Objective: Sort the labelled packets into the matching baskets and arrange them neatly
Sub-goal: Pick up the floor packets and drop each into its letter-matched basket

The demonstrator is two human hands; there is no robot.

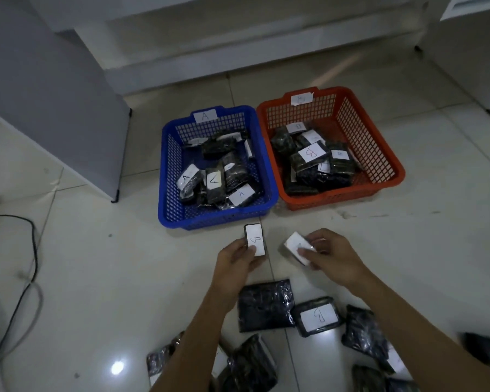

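A blue basket [167, 182] tagged A and an orange basket [379, 154] tagged B stand side by side on the tiled floor, each holding several dark packets with white labels. My left hand [234, 260] grips a packet [254, 239] labelled B, upright, just in front of the blue basket. My right hand [330, 254] holds another white-labelled packet [297, 247], tilted; its letter is hidden by my thumb. Several loose packets lie on the floor near me, one with its label [318, 316] facing up.
A grey cabinet panel [54, 94] stands at the left. Black and white cables [26, 278] trail over the floor at the far left. White furniture bases run along the back and right.
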